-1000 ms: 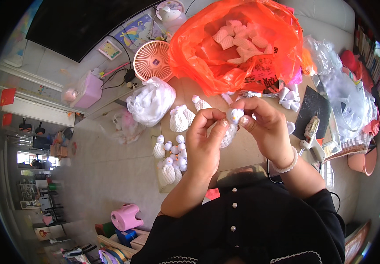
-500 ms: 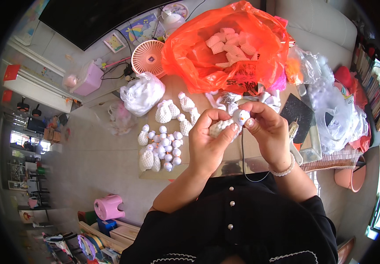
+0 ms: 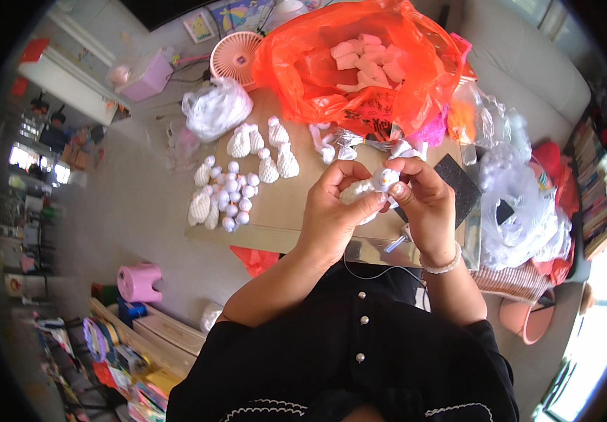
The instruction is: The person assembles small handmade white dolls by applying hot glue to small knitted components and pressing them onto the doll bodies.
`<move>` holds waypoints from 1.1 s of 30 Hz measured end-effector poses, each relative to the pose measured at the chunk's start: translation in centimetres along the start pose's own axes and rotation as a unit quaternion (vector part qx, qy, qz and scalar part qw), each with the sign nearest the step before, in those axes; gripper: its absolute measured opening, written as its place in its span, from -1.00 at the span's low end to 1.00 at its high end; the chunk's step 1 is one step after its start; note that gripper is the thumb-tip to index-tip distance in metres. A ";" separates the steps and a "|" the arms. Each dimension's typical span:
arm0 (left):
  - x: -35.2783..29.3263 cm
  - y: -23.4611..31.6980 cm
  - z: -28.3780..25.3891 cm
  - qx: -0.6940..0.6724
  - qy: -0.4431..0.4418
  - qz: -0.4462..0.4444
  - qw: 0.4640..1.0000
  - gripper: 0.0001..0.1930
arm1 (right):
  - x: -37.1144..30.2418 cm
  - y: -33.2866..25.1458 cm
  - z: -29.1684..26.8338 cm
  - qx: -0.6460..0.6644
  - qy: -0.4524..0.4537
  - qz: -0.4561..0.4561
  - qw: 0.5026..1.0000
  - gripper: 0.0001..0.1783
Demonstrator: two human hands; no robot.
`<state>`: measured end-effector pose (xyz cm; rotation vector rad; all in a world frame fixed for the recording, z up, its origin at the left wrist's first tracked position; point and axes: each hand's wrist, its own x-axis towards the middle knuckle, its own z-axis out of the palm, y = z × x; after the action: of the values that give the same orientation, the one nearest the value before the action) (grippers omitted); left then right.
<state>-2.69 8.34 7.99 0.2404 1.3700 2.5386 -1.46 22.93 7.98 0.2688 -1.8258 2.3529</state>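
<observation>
My left hand (image 3: 336, 211) is closed around a white crocheted piece (image 3: 354, 191), its thumb pressing on the near side. In my right hand (image 3: 426, 204) a small white doll head (image 3: 385, 178) with an orange nose is pinched between thumb and fingers. The head sits right against the crocheted piece; whether they are joined I cannot tell. On the table to the left stand several crocheted white figures (image 3: 288, 162), beside a cluster of small round white heads (image 3: 231, 191). Below my right hand lies a partly hidden object with a bluish stick-like end (image 3: 395, 244).
A large red plastic bag (image 3: 303, 77) holding pink crocheted pieces (image 3: 370, 60) fills the table's far side. Left of it are a pink fan (image 3: 236, 58) and a white plastic bag (image 3: 215, 109). A black board (image 3: 456, 184) and clear bags (image 3: 521, 218) lie to the right.
The view has shifted, so the table things appear farther left and higher. Both hands keep their hold on the crocheted piece and head, which have turned slightly.
</observation>
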 end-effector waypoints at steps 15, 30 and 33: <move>-1.7 0.7 -3.2 0.012 0.000 0.028 1.000 -0.72 | 1.3 1.5 0.9 0.012 -0.133 0.000 0.991 -0.75; 0.6 2.0 -5.7 0.035 0.035 0.049 0.998 -0.86 | 2.5 1.7 4.1 -0.126 -0.056 -0.051 0.989 -0.74; 0.8 3.2 -5.4 0.108 -0.011 0.064 0.992 -0.69 | 2.8 1.3 4.2 -0.108 -0.026 -0.022 0.994 -0.75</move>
<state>-5.33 2.59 7.70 0.4062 1.6716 2.4774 -4.31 18.57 8.49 0.3416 -2.0561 2.1154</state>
